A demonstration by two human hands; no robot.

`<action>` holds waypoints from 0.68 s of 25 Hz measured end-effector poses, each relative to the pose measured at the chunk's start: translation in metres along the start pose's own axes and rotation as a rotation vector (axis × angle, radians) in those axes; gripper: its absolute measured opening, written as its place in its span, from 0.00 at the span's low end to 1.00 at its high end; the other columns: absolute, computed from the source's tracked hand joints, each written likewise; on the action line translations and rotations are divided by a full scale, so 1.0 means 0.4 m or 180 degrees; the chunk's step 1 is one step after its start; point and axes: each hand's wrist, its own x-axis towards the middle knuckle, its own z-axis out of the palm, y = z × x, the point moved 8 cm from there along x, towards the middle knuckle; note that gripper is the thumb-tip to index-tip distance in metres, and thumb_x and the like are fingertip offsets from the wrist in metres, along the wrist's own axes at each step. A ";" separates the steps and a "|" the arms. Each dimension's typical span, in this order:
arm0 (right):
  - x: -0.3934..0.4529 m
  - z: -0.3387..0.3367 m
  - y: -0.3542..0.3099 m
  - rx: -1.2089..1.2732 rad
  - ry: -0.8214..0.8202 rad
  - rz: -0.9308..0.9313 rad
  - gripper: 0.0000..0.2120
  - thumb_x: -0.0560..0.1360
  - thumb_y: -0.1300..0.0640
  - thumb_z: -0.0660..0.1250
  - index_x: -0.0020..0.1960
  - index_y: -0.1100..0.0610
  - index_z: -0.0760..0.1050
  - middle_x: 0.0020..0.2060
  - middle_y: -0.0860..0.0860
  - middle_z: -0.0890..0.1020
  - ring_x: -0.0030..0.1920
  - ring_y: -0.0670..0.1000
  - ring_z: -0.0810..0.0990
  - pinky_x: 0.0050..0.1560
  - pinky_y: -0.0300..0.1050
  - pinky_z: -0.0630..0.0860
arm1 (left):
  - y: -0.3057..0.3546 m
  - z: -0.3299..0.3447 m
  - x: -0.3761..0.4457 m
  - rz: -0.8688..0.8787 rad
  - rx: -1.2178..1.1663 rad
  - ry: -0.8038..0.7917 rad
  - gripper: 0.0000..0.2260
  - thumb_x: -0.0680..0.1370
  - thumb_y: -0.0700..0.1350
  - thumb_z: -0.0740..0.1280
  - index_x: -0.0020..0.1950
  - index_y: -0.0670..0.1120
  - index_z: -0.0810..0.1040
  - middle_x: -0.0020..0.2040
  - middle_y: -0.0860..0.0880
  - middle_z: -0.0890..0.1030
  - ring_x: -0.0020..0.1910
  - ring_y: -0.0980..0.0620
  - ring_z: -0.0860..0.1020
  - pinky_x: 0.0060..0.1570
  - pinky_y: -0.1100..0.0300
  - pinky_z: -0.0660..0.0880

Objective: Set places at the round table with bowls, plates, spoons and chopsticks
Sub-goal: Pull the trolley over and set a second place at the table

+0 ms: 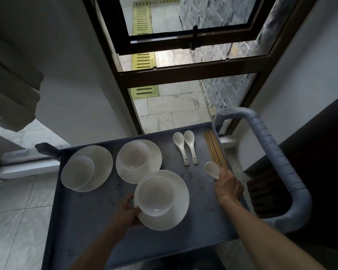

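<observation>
On a grey cart tray [90, 227] stand three white plates, each with a white bowl on it. My left hand [128, 213] grips the rim of the nearest plate [176, 215], thumb against its bowl [155, 195]. My right hand [228, 187] holds a white spoon [212, 169] by its handle, next to the near ends of the wooden chopsticks [215, 148] lying along the tray's right wall. Whether the fingers also hold chopsticks is hidden. Two more spoons [185, 147] lie side by side at the back. The other plates [103, 162] [154, 162] sit further back.
The cart's padded grey handle [275, 162] curves round on the right. A dark-framed glass door [183, 75] stands straight ahead, white walls on both sides, tiled floor [14, 221] to the left. A dark cabinet [320, 152] stands to the right.
</observation>
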 end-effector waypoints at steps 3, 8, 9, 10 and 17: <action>0.004 0.005 -0.012 -0.0141 -0.0049 0.0001 0.09 0.78 0.54 0.65 0.56 0.57 0.73 0.50 0.55 0.80 0.48 0.56 0.81 0.44 0.50 0.78 | -0.002 -0.011 0.006 0.0012 0.0033 -0.0039 0.16 0.76 0.37 0.70 0.55 0.57 0.75 0.42 0.41 0.86 0.37 0.41 0.85 0.32 0.52 0.81; 0.043 0.003 -0.026 -0.0379 -0.0312 0.0142 0.14 0.75 0.50 0.68 0.55 0.58 0.76 0.49 0.55 0.81 0.47 0.56 0.82 0.39 0.45 0.72 | -0.012 -0.033 0.010 0.0004 0.0006 -0.0079 0.16 0.76 0.37 0.71 0.56 0.55 0.76 0.45 0.39 0.85 0.40 0.39 0.85 0.35 0.48 0.82; 0.050 0.004 -0.030 -0.0533 -0.0391 0.0123 0.15 0.74 0.49 0.69 0.55 0.58 0.76 0.48 0.55 0.82 0.47 0.55 0.82 0.38 0.43 0.71 | -0.014 -0.037 0.010 -0.0001 -0.0009 -0.0089 0.16 0.76 0.37 0.71 0.56 0.55 0.76 0.46 0.39 0.85 0.40 0.39 0.85 0.36 0.48 0.82; 0.055 0.006 -0.035 -0.0699 -0.0465 0.0096 0.17 0.74 0.47 0.69 0.55 0.58 0.76 0.48 0.54 0.82 0.46 0.54 0.82 0.37 0.43 0.71 | -0.016 -0.042 0.010 -0.0004 -0.0019 -0.0087 0.16 0.76 0.37 0.70 0.57 0.55 0.75 0.47 0.38 0.85 0.40 0.39 0.85 0.37 0.47 0.82; 0.051 0.028 -0.068 -0.1295 -0.0533 -0.0199 0.17 0.73 0.46 0.67 0.55 0.58 0.74 0.46 0.54 0.82 0.44 0.55 0.82 0.35 0.43 0.71 | -0.021 -0.073 0.007 -0.0002 -0.0118 -0.0078 0.16 0.76 0.37 0.70 0.55 0.56 0.75 0.46 0.39 0.85 0.38 0.41 0.85 0.34 0.51 0.82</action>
